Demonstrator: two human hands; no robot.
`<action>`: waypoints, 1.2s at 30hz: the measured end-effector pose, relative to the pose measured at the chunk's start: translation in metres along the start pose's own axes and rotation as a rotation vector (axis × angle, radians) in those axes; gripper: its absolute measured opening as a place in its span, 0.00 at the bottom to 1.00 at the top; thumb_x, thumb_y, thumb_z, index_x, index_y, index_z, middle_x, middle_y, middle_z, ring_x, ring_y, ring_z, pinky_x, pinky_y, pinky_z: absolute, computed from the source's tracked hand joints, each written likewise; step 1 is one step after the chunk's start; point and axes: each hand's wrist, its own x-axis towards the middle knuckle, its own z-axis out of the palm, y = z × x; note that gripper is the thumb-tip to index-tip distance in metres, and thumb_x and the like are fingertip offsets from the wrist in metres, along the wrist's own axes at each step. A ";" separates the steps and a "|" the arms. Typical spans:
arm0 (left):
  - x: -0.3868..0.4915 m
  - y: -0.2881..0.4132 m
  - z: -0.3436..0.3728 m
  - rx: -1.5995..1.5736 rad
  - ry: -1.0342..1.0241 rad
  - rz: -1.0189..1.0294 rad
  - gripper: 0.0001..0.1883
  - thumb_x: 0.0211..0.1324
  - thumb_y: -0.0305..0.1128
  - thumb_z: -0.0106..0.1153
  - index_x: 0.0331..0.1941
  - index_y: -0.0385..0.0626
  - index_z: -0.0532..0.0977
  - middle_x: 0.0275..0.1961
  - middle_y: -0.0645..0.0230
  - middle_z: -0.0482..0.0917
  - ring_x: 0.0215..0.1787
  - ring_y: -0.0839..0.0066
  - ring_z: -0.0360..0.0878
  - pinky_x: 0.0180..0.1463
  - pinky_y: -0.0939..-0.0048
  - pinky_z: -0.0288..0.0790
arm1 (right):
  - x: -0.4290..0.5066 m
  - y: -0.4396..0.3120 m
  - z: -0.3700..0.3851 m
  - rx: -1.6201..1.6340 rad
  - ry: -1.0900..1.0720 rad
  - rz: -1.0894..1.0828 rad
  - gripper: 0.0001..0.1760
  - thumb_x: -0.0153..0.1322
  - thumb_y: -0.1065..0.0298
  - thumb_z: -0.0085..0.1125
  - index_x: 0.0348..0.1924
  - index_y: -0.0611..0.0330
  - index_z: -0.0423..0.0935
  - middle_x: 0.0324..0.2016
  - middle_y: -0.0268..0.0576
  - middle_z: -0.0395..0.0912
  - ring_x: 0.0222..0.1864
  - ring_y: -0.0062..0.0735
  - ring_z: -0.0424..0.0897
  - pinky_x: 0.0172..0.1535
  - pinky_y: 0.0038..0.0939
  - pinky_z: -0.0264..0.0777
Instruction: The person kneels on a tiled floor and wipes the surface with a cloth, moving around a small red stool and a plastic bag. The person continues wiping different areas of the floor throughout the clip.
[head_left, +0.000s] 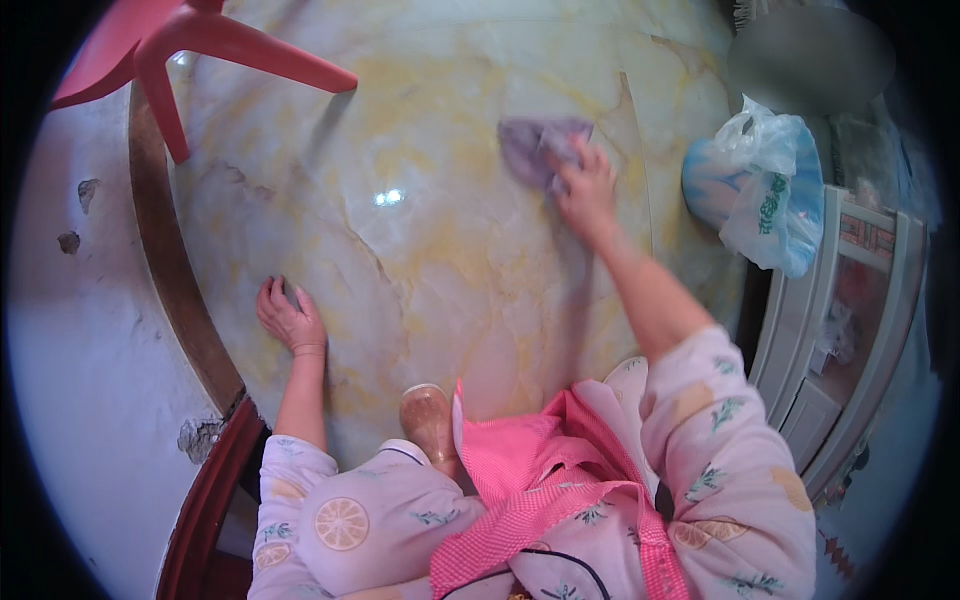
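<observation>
My right hand (589, 191) is stretched forward over the glossy marble-patterned floor (450, 255). Bunched under its fingers is a purple-grey cloth (532, 146), slightly blurred and lying against the floor. My left hand (291, 319) is lower on the left, at the floor near the brown skirting strip. Its fingers are bent, with the thumb apart from them, and I see nothing in it. Between my arms, a shoe (427, 420) and a pink checked apron (525, 450) show over my citrus-print clothes.
A red plastic chair (255, 56) has its legs on the floor at upper left. At right stands a blue bin (701, 184) with a clear plastic bag (772, 187) over it, beside a white cabinet (802, 375). The chipped white wall (82, 300) and dark red woodwork (206, 487) border the left.
</observation>
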 end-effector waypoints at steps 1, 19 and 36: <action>0.002 0.002 0.001 -0.019 -0.002 0.007 0.20 0.58 0.37 0.55 0.53 0.45 0.70 0.59 0.57 0.70 0.63 0.55 0.64 0.66 0.52 0.56 | 0.040 0.012 -0.005 0.034 0.002 0.038 0.24 0.56 0.69 0.65 0.46 0.37 0.83 0.62 0.41 0.65 0.62 0.53 0.63 0.59 0.53 0.62; -0.001 0.003 0.000 -0.021 -0.014 -0.009 0.20 0.59 0.37 0.55 0.54 0.44 0.69 0.59 0.56 0.69 0.63 0.54 0.62 0.66 0.52 0.56 | -0.110 -0.043 -0.028 0.262 -0.259 -0.298 0.19 0.47 0.60 0.71 0.33 0.44 0.83 0.60 0.38 0.65 0.61 0.54 0.61 0.55 0.54 0.61; 0.000 0.004 0.000 -0.043 -0.066 -0.078 0.20 0.59 0.37 0.55 0.55 0.48 0.69 0.61 0.58 0.67 0.66 0.55 0.59 0.69 0.51 0.51 | -0.074 -0.129 -0.020 0.195 -0.305 -0.225 0.23 0.54 0.55 0.68 0.44 0.39 0.82 0.68 0.38 0.54 0.69 0.58 0.49 0.59 0.61 0.52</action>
